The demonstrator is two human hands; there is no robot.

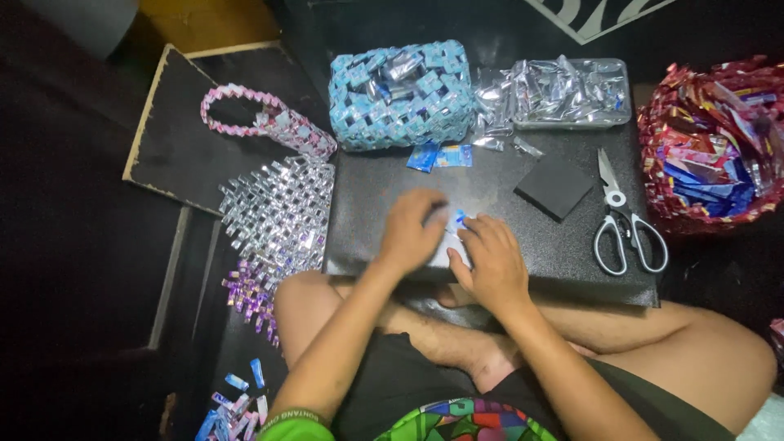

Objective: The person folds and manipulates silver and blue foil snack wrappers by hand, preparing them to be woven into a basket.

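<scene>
The person sits cross-legged with a dark board [563,261] resting across the knees, a placement that seems meant to give a flat, firm work surface close to the body. On its near edge both hands meet over a small pale wrapper piece [454,237] with a touch of blue showing: the left hand [412,230] lies palm down with fingers curled over one side of it, and the right hand [490,257] presses down on the other, fingers bent, so the two hands are close together and pinning the piece flat against the board; motion blur hides exactly how the fingertips grip it. By the left knee, down on the floor, lies a scatter of folded blue strips [233,404], with a purple woven band [253,290] beside the thigh. Just right of the hands, within easy reach, a pair of scissors [625,224] lies with handles toward the person, and a small black square pad [554,186] sits beyond them. A silver woven panel [282,208] spreads off the board's left edge, with a pink woven handle [261,122] above it on a second dark board. At the far edge stand a blue woven basket [400,94], two loose blue scraps [441,155] before it, a clear tray [625,82] heaped with silver foil strips, and to the right a red bag of wrappers [710,143], likely stock kept sorted by colour.
</scene>
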